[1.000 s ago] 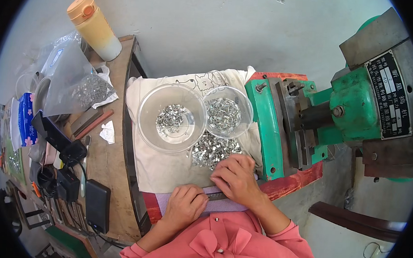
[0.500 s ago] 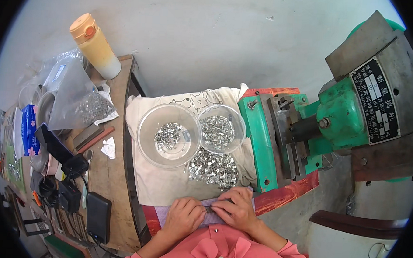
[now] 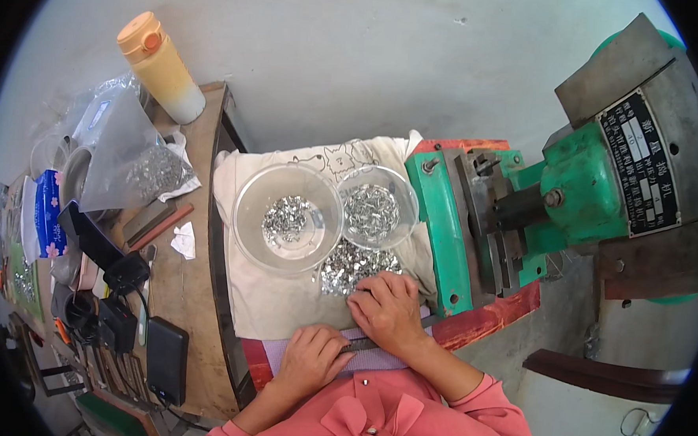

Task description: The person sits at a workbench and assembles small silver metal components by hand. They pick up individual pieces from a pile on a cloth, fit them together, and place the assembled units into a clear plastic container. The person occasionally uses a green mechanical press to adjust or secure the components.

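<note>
My left hand (image 3: 310, 361) is closed on the near end of a dark, flat metal strip (image 3: 364, 344), which slants to the right across the purple cloth (image 3: 276, 355) and passes under my right wrist. My right hand (image 3: 391, 311) has its fingers bent together at the near edge of a pile of small shiny metal pieces (image 3: 354, 267); whatever is in its fingertips is hidden. Behind the pile stand a large clear tub (image 3: 241, 240) with some metal pieces and a smaller clear tub (image 3: 409, 225) with more pieces inside.
A green press (image 3: 576, 182) stands at the right, its base beside the pile. A beige cloth (image 3: 261, 304) lies under the tubs. To the left, a wooden table (image 3: 194, 320) bears a yellow bottle (image 3: 161, 70), a plastic bag (image 3: 127, 155), a black power bank (image 3: 166, 362) and a phone (image 3: 95, 240).
My right hand has moved forward from beside the left hand to the metal pile, uncovering more of the dark strip. My left hand stays nearly in place.
</note>
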Tool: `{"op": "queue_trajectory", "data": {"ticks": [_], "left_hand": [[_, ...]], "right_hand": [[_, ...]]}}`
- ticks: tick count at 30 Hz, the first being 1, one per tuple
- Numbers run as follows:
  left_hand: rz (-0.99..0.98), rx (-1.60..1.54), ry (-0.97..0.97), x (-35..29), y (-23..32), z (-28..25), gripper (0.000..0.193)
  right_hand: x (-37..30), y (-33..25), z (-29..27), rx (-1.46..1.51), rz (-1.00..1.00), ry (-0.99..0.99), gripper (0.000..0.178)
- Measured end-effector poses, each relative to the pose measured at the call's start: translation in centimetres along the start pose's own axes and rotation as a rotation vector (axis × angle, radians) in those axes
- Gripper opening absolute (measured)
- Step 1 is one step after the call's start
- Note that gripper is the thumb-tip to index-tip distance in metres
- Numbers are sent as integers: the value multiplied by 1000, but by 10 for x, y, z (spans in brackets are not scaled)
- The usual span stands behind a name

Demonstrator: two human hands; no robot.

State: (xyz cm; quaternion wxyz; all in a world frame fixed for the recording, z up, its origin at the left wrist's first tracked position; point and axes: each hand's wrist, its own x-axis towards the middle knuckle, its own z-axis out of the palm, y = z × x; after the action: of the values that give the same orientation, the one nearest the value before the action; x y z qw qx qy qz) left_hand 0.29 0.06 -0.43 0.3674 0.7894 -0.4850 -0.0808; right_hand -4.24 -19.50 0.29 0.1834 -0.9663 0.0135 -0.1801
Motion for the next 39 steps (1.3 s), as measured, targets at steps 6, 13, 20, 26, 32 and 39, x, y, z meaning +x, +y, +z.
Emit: {"op": "queue_trajectory", "data": {"ticks": [6, 13, 20, 26, 32, 39], "left_hand": [[-1, -7, -1, -2, -1, 0, 31], [26, 4, -12, 6, 2, 6, 25], [59, -7, 27, 8, 2, 15, 20], [15, -31, 59, 11, 3, 17, 19], [-57, -103, 67, 7, 2, 10, 27], [-65, -120, 76, -1, -1, 10, 27]], "right_hand": [[2, -5, -7, -15, 54, -11, 15], [6, 0, 2, 26, 29, -16, 14], [1, 2, -1, 85, 33, -58, 16], [-1, 2, -10, 135, 49, -11, 17], [-29, -1, -32, 162, 63, 9, 18], [-57, -12, -28, 223, 74, -97, 18]]}}
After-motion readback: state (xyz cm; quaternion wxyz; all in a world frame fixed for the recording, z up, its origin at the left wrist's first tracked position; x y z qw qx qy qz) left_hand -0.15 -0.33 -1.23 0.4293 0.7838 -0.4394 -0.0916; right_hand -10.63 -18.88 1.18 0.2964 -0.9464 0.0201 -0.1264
